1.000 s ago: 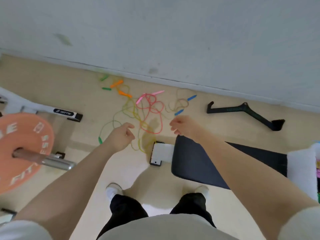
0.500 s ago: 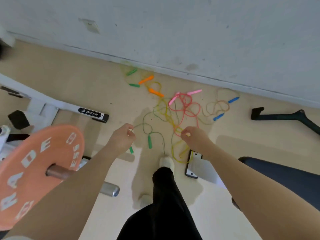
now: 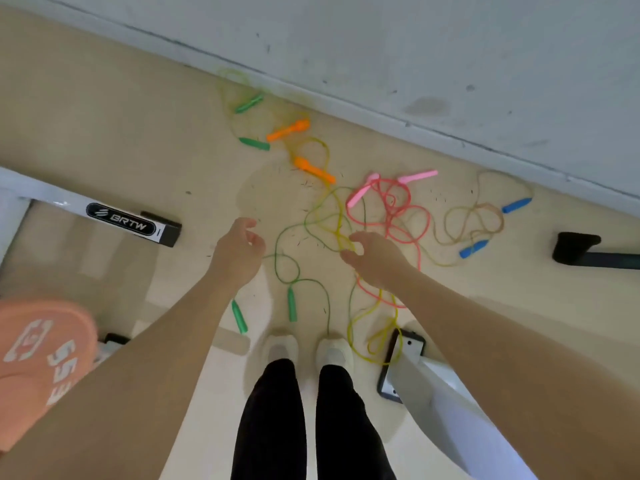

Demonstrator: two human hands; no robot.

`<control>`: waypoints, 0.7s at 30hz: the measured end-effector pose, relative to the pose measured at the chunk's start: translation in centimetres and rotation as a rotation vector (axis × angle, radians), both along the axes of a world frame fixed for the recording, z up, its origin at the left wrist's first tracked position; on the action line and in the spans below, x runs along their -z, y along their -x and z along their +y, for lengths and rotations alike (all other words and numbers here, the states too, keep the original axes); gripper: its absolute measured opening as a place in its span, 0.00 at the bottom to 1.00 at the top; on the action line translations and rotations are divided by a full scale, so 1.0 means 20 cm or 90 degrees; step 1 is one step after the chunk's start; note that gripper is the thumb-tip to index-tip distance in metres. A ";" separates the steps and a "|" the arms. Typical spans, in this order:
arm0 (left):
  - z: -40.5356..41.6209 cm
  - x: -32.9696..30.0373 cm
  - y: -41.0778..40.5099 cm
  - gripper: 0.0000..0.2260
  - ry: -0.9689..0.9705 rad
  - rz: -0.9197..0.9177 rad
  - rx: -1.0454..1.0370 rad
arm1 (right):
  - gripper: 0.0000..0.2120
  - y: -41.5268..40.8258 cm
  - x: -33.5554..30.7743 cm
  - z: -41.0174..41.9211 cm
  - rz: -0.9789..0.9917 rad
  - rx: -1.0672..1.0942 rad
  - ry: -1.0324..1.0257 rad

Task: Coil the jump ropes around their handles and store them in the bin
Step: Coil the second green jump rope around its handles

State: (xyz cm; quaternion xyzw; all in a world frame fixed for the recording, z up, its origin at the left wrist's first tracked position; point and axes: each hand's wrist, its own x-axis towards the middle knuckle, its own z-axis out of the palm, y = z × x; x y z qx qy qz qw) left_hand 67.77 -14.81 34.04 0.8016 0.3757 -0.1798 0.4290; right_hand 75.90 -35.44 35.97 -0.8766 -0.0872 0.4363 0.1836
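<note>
Left fingers (image 3: 251,233) loosely curled, grasping nothing. Right fingers (image 3: 349,249) curled over the yellow cord (image 3: 337,230) in the tangle; cannot tell if they pinch it or just hang above it. Left hand (image 3: 239,252) and right hand (image 3: 375,259) are both out in front, low over the ropes.

Change over the last second: person walked up. The ropes were a step ahead; now both shoes (image 3: 306,351) stand at the near edge of the pile, and the view looks nearly straight down on it. Hands went from clenched in the air to reaching at the cords.

All the ropes lie uncoiled on the floor (image 3: 121,133):
- green rope (image 3: 292,303): closest, handles just ahead of the shoes, left of centre
- yellow cord: loops run from the middle down to the bench foot (image 3: 403,362)
- pink rope (image 3: 391,209): just right of the hands
- blue-handled rope (image 3: 474,247): further right
- orange handles (image 3: 289,129) and a second green pair (image 3: 254,143): near the wall (image 3: 450,46)

Cords cross each other, so expect untangling before any coiling. No bin in view. Task is at the first pick, nothing stored. Weight plate (image 3: 38,358) at lower left is out of the way.
</note>
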 end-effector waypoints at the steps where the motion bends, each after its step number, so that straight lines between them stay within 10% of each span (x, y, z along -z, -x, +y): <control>1: 0.03 0.14 0.01 0.17 -0.006 0.019 -0.004 | 0.24 0.00 0.15 0.04 0.005 -0.013 0.009; 13: 0.15 1.78 0.52 0.20 -0.265 0.335 0.107 | 0.17 0.35 1.86 0.33 0.021 -0.129 0.037; 21: 0.13 1.95 0.56 0.08 -0.197 0.051 -0.109 | 0.26 0.53 2.00 0.35 -0.170 -0.313 -0.036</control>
